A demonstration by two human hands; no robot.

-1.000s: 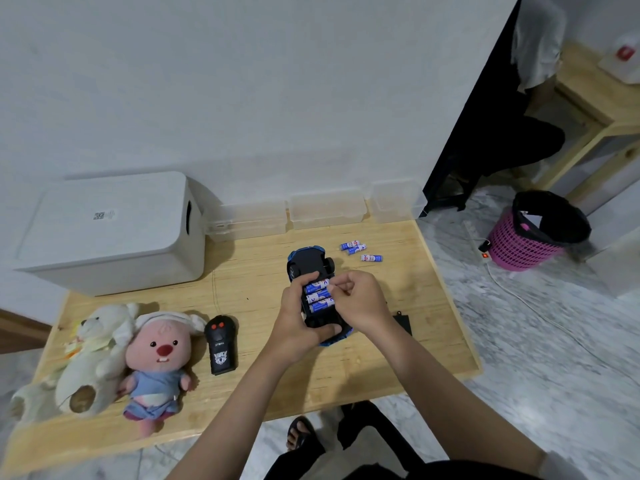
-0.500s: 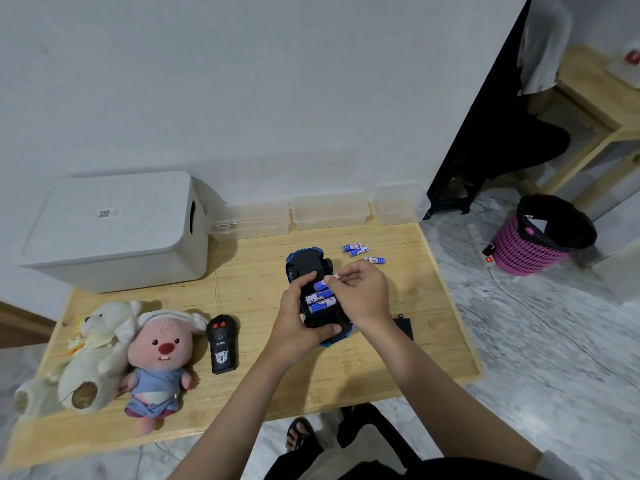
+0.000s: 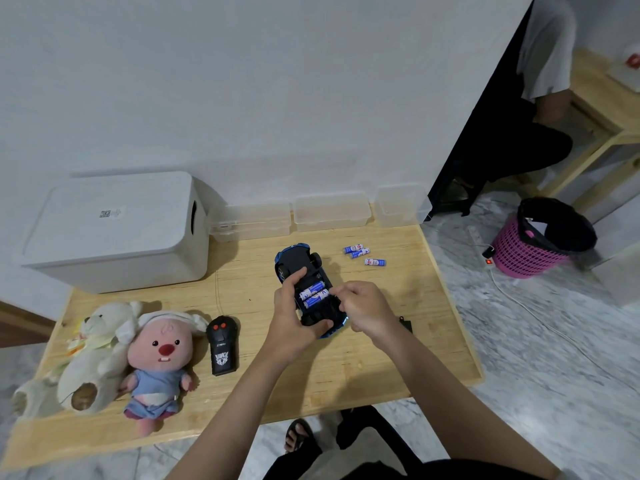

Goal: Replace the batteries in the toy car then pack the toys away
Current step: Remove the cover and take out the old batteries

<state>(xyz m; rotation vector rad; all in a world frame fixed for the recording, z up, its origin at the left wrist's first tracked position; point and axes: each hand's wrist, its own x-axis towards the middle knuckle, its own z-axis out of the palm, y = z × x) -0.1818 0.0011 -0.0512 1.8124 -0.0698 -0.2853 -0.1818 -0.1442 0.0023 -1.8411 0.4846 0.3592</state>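
Observation:
The blue and black toy car lies upside down on the wooden table. My left hand grips it round its left side and near end. Its battery bay is uncovered and two blue batteries show inside. My right hand is curled at the bay's right edge, fingertips pinched at the batteries' ends; anything in its palm is hidden. Three loose batteries lie behind the car on the right. A small black cover lies by my right wrist.
A black remote, a pink plush and a white plush lie at the front left. A white lidded box and clear containers stand along the wall. A pink bin is on the floor to the right.
Three batteries showed in the bay a second ago; two show now. My right hand pinched the top battery's end, lifted it, then drew back to the bay's right edge.

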